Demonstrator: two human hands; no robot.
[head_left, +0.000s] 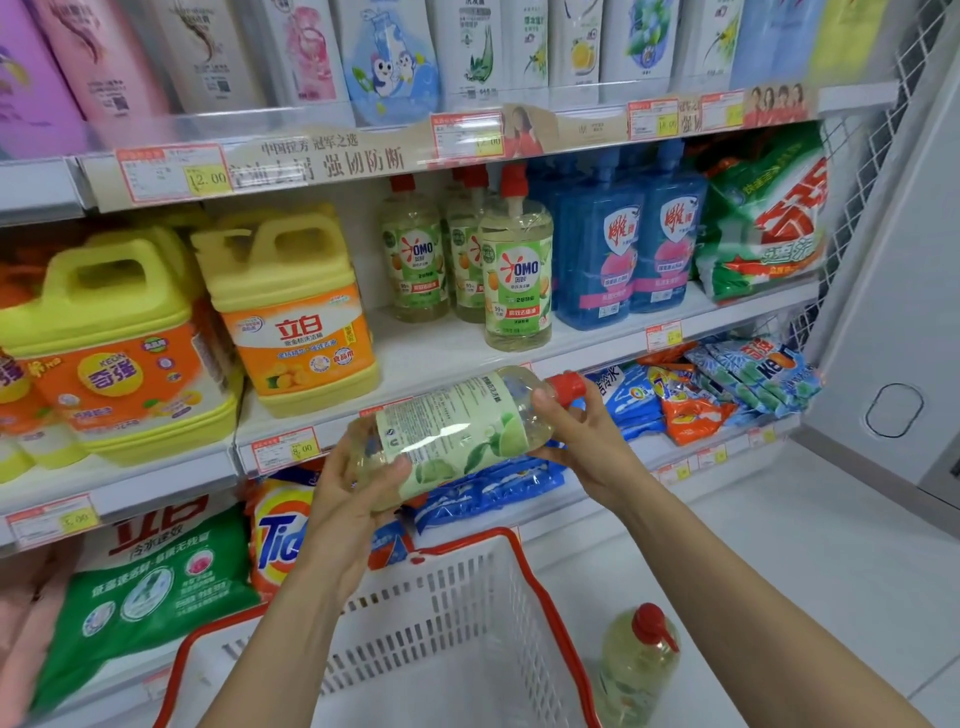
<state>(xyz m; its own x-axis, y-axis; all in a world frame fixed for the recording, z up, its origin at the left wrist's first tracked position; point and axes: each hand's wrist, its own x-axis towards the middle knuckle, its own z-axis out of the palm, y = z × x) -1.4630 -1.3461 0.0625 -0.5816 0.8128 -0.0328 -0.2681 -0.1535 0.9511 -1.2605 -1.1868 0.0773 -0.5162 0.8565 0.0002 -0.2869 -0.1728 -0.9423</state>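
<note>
L hand (358, 499) grips the dish-soap bottle (498, 431) at its base, R hand (576, 441) grips by the red cap (569, 387). It lies sideways above the basket (540, 582). Best: hold level, firm, label (436, 415) facing me.

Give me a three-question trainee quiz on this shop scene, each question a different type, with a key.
1. True or false: the held bottle lies on its side, its red cap by the right hand.
2. What does the left hand grip? A the bottle's base end; B a yellow jug; C a price tag.
3. Fill in: a second bottle stands on the ___ beside the basket.
Key: 1 true; 2 A; 3 floor.
</note>
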